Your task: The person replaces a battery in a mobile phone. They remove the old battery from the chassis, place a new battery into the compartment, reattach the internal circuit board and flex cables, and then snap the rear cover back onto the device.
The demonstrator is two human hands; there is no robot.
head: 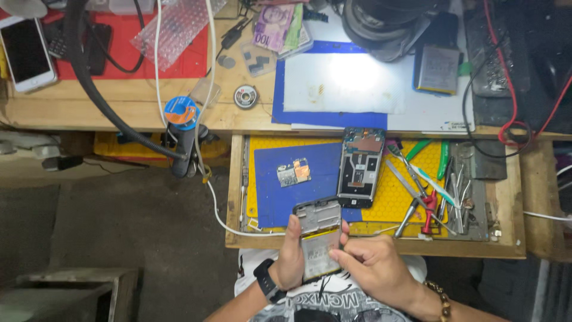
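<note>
My left hand (290, 253) grips an opened phone body (319, 226) by its left edge, held upright over my lap in front of the pulled-out drawer. A black watch sits on that wrist. My right hand (372, 268) rests against the phone's lower right side, with the fingertips pressing on the pale battery area (320, 253). A bead bracelet circles the right wrist. In the drawer lie a second stripped phone frame (359, 167) and a small circuit board (293, 173) on a blue mat (280, 191).
Tweezers, screwdrivers and red-handled cutters (426, 191) lie at the drawer's right on a yellow mat. The wooden bench above carries a white phone (25, 52), a solder reel (180, 112), a lit work mat (339, 83), banknotes (275, 27), cables and a black hose.
</note>
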